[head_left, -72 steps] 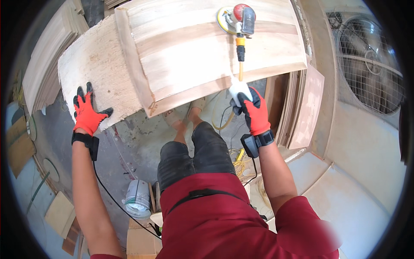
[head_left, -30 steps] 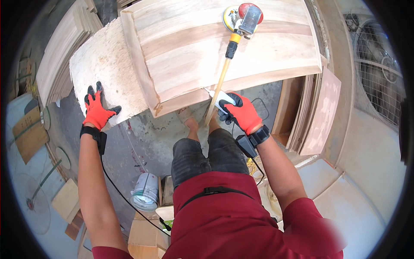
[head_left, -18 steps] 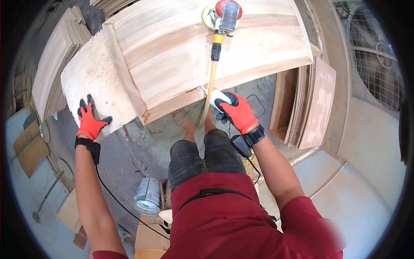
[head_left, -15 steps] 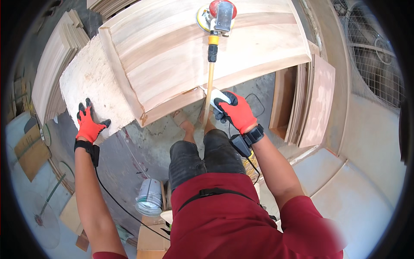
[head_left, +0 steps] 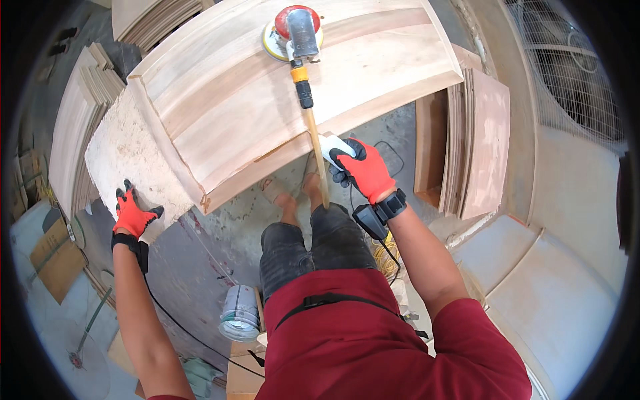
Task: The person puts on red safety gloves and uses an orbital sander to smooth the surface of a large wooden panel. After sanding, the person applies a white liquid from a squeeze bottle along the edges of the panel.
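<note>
A large pale wooden panel (head_left: 247, 100) with raised edges lies across the front on a rough whitish board (head_left: 137, 163). My left hand (head_left: 134, 212), in a red and black glove, rests on the near left edge of that board with its fingers spread. My right hand (head_left: 363, 170), gloved alike, is wrapped round a white bottle-like thing (head_left: 338, 148), whose narrow end is close to the panel's near edge. Part of it is hidden behind the tan hose (head_left: 316, 147). A brown streak runs along the panel's near edge, left of the bottle.
A round red-topped sander (head_left: 293, 30) sits on the panel, its hose trailing toward me. Stacks of curved boards stand at the right (head_left: 483, 147) and left (head_left: 83, 120). A caged fan (head_left: 567, 73) is at the far right. A white bucket (head_left: 240, 310) stands on the floor.
The panel and sander have shifted left in the view. Relative to the panel, my right hand with the white bottle is farther right along the edge. My left hand stays on the board.
</note>
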Tool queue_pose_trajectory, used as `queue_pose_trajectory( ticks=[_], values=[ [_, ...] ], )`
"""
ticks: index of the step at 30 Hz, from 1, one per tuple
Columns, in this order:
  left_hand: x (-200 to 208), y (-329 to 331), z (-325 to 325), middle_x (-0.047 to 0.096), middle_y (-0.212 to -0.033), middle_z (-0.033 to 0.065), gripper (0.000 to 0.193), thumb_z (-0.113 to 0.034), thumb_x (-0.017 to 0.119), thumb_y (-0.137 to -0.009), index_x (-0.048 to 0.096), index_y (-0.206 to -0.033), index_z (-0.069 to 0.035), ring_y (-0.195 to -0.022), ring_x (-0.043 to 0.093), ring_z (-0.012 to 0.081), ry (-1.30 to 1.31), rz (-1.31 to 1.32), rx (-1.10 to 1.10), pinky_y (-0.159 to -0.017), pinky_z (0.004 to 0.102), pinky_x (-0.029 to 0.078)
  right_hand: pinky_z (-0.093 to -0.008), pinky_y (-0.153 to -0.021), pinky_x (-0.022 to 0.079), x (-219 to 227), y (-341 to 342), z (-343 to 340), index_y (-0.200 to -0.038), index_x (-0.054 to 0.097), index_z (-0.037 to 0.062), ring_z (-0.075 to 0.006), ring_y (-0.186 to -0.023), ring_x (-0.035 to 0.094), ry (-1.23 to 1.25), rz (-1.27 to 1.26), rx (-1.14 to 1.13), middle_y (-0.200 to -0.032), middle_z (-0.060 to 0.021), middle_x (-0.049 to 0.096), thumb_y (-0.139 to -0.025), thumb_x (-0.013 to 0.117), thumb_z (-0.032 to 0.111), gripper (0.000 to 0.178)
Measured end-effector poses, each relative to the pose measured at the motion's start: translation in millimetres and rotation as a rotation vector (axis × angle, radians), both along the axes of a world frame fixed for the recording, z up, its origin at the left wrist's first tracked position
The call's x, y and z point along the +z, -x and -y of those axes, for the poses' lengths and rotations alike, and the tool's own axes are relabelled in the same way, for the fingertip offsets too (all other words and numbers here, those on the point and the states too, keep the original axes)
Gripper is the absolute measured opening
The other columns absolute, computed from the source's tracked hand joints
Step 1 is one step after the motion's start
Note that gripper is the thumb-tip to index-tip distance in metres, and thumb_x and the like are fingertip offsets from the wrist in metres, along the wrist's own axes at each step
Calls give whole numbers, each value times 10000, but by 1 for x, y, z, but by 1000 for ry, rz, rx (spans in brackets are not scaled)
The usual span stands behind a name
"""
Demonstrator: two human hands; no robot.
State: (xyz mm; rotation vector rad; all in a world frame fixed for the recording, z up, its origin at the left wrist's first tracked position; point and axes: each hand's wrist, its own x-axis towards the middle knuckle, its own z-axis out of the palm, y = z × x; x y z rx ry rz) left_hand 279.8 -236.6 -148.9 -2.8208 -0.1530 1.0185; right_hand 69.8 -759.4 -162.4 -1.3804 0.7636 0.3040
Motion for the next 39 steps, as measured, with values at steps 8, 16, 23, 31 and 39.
queue_pose_trajectory(
  ticks=[8,16,23,31,39],
  values=[
    [-5,0,-4,81,-1698,280,1348,-430,932,-669,77,-1667,-122,-1592,103,374,-5,-2,-1,-1267,479,194,-264,-548,496,4,-1,21,-1161,657,0,-110,-627,629,-51,-20,-27,-817,-62,686,-956,683,142,251],
    [-16,-1,-18,113,-1686,287,1317,-362,947,-665,125,-1647,-55,-1589,104,377,33,8,-20,-1278,437,198,-271,-549,492,7,-2,42,-1176,658,-2,-116,-632,627,-29,-39,-70,-816,-66,690,-953,684,151,272],
    [-18,-2,-19,126,-1678,296,1339,-336,957,-660,100,-1642,-27,-1584,105,387,47,5,1,-1273,424,214,-272,-556,493,10,-2,61,-1142,672,11,-110,-631,625,-38,-34,-119,-807,-57,695,-947,695,174,255],
    [-15,-6,-16,98,-1683,281,1373,-323,958,-664,43,-1640,-10,-1587,84,371,4,-67,48,-1278,409,194,-258,-534,465,8,-2,87,-1140,666,6,-111,-611,614,-37,-32,-139,-786,-57,681,-953,693,170,250],
    [-22,-8,-22,89,-1664,312,1392,-307,982,-615,80,-1635,-17,-1569,118,417,-5,-58,47,-1267,427,237,-275,-556,496,14,-1,107,-1048,676,13,-99,-628,618,-23,-37,-205,-774,-45,687,-929,700,150,183]
  ],
)
